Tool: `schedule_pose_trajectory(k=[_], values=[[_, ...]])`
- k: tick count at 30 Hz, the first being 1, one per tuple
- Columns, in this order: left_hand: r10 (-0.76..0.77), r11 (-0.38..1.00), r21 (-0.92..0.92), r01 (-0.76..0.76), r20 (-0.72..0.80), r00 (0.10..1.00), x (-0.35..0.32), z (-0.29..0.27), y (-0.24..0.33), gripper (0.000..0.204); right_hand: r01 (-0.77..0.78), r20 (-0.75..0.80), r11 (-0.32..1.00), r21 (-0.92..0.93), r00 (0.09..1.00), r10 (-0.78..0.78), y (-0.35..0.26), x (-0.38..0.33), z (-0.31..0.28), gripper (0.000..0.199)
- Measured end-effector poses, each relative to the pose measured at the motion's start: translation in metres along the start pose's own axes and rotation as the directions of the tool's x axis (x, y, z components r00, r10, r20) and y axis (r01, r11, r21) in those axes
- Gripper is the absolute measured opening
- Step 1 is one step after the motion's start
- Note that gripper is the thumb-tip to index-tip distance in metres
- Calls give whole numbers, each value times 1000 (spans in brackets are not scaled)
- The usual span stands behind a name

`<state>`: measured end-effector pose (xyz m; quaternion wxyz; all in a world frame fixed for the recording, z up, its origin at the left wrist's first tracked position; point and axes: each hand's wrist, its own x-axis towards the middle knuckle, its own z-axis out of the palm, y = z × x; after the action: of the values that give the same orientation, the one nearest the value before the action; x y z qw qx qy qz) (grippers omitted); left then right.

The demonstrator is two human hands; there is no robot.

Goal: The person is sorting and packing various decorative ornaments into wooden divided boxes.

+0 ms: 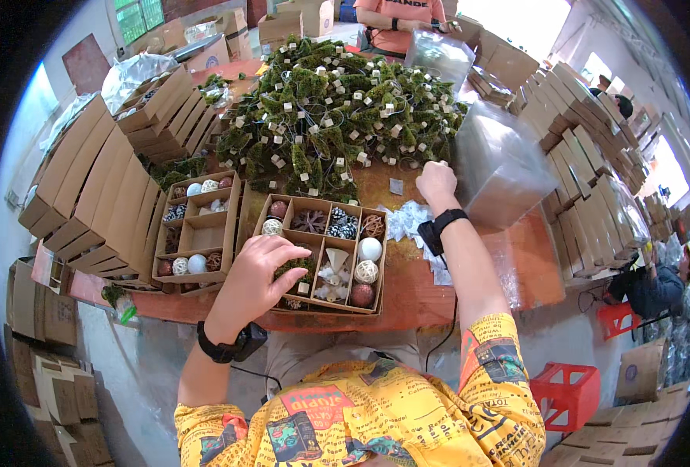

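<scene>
A divided cardboard box (337,310) lies in front of me on the table. Its compartments hold balls, pine cones, woven balls and a cream cone-shaped piece (335,261). Over its left side is my left hand (258,274), thumb and fingers apart, close to a green mossy piece (298,268) in a compartment. My right hand (437,183) is closed beyond the box, between a big heap of mossy green trees with small pale blocks (321,117) and a clear plastic stack (504,167). What its fingers hold, if anything, is hidden.
Another filled divided box (205,232) is just left, beside rows of stacked cartons (96,187). Small white packets (409,222) lie right of the box. More cartons (594,202) rise at right. Across the table stands a person in a pink shirt (399,12). A red stool (567,393) is on the floor.
</scene>
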<state>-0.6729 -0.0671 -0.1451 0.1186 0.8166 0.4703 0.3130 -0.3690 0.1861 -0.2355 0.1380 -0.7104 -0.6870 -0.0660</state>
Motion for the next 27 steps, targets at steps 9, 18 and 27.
schedule_pose_trajectory(k=[9,18,27], values=[[-4,995,-97,-1,-46,999,13,-1,0,22,-64,152,985,163,988,40,21,2,8,26],[-372,544,-788,288,81,925,49,23,-41,41,148,25,359,921,900,-435,-61,-8,-86,37],[-413,-82,-993,85,112,904,72,24,-42,22,58,13,74,996,696,-718,-149,-68,-125,33]])
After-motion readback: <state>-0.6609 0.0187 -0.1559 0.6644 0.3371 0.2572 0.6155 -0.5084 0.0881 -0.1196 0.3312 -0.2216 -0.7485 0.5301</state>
